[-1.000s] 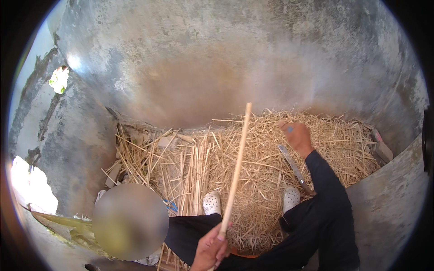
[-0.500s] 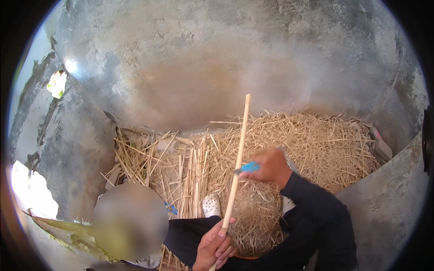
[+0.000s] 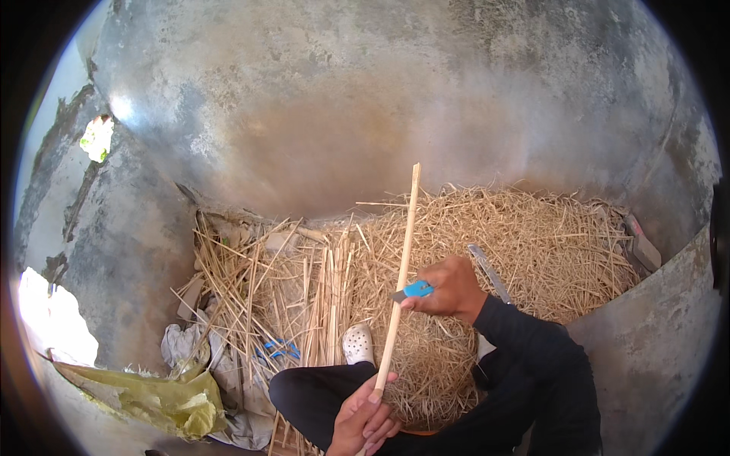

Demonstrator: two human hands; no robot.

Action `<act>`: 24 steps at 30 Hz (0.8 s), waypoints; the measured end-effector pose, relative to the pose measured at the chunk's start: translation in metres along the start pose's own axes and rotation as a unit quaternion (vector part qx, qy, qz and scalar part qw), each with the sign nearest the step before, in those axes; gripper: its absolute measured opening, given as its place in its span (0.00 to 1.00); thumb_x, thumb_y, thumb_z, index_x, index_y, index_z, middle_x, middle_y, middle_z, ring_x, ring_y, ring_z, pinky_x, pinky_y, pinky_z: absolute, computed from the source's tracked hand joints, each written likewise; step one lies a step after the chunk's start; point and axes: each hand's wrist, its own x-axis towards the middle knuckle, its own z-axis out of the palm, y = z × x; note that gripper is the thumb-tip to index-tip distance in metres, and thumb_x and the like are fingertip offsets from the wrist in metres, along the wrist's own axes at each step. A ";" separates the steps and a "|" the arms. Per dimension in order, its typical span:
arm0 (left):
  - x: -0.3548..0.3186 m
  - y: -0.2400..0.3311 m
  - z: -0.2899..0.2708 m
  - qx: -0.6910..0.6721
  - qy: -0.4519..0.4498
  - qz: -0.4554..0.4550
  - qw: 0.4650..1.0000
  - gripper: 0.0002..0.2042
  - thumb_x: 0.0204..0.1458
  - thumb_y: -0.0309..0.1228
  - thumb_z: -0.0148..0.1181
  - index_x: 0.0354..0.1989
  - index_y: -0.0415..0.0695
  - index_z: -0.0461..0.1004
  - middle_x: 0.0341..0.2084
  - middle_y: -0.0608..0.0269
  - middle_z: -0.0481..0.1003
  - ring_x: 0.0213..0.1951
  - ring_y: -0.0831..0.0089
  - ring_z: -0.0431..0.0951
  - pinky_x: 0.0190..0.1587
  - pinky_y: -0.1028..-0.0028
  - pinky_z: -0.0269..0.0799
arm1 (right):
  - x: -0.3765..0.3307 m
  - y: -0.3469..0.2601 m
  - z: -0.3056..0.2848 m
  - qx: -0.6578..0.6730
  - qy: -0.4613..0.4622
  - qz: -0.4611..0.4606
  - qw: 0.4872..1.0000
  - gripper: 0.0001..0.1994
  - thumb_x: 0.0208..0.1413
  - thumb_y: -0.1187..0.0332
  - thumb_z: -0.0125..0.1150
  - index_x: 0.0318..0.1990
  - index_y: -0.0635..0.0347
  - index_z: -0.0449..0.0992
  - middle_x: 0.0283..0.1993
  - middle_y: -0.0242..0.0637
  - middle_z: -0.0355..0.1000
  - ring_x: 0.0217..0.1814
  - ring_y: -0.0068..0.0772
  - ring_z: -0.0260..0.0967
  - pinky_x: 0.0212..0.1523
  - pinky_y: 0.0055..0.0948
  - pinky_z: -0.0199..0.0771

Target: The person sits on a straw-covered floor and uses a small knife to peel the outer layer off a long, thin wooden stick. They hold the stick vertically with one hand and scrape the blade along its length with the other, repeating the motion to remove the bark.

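Observation:
A long pale bamboo strip [image 3: 404,266] slants upright in front of me, its top end against the grey wall. My left hand [image 3: 366,418] is closed around its lower part. In my right hand [image 3: 452,289] is a blue-handled utility knife [image 3: 417,289], gripped with the fingers wrapped round it. The dark blade lies against the strip about midway along, apparently touching it. Beneath both hands spreads a thick heap of straw-coloured shavings [image 3: 532,251].
A long grey metal blade [image 3: 489,270] lies on the shavings beyond my right wrist. Split strips [image 3: 331,304] lie left of my white clog [image 3: 357,344]. Blue ties [image 3: 280,349], crumpled cloth [image 3: 251,403] and a yellow-green sheet [image 3: 152,399] are at lower left. Concrete walls [image 3: 342,99] enclose the space.
The right hand and knife have shifted slightly; the strip's top has dipped a little. A blurred round patch at lower left is gone, showing the cloth and yellow-green sheet. Both grips stay the same.

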 end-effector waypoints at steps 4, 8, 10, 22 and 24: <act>-0.017 -0.009 0.010 0.050 0.013 -0.033 0.998 0.20 0.64 0.33 0.44 0.62 0.39 0.57 0.09 0.75 0.54 0.09 0.84 0.53 0.18 0.81 0.55 | 0.022 0.080 -0.017 -0.087 -0.031 0.190 0.977 0.34 0.52 0.30 0.44 0.12 0.49 0.72 0.10 0.30 0.63 0.12 0.28 0.62 0.14 0.31 0.58; -0.019 -0.013 0.009 0.043 -0.003 -0.040 0.998 0.19 0.63 0.32 0.45 0.62 0.40 0.59 0.10 0.77 0.55 0.11 0.84 0.54 0.17 0.81 0.54 | 0.020 0.109 -0.025 -0.114 0.057 0.159 0.979 0.36 0.52 0.30 0.45 0.14 0.55 0.74 0.09 0.35 0.62 0.13 0.34 0.63 0.17 0.36 0.62; -0.024 -0.018 0.019 0.113 0.108 -0.148 0.977 0.19 0.62 0.31 0.47 0.61 0.39 0.60 0.11 0.77 0.56 0.11 0.85 0.55 0.17 0.81 0.55 | 0.017 0.143 -0.018 -0.169 0.128 0.265 0.941 0.36 0.54 0.32 0.44 0.13 0.57 0.73 0.10 0.38 0.62 0.16 0.35 0.65 0.19 0.37 0.63; -0.004 0.007 0.007 0.188 0.039 0.027 0.981 0.21 0.64 0.32 0.42 0.63 0.36 0.55 0.08 0.73 0.55 0.07 0.83 0.53 0.19 0.80 0.56 | -0.007 -0.025 -0.040 0.019 -0.082 0.025 0.996 0.34 0.47 0.29 0.50 0.13 0.52 0.74 0.10 0.32 0.64 0.12 0.32 0.63 0.15 0.32 0.60; -0.008 0.008 0.014 0.182 0.039 0.006 0.982 0.21 0.64 0.32 0.42 0.63 0.36 0.55 0.08 0.73 0.55 0.07 0.83 0.53 0.19 0.81 0.55 | -0.003 -0.024 -0.039 0.017 -0.100 0.059 0.993 0.36 0.44 0.26 0.49 0.13 0.53 0.74 0.09 0.33 0.64 0.11 0.34 0.63 0.14 0.33 0.61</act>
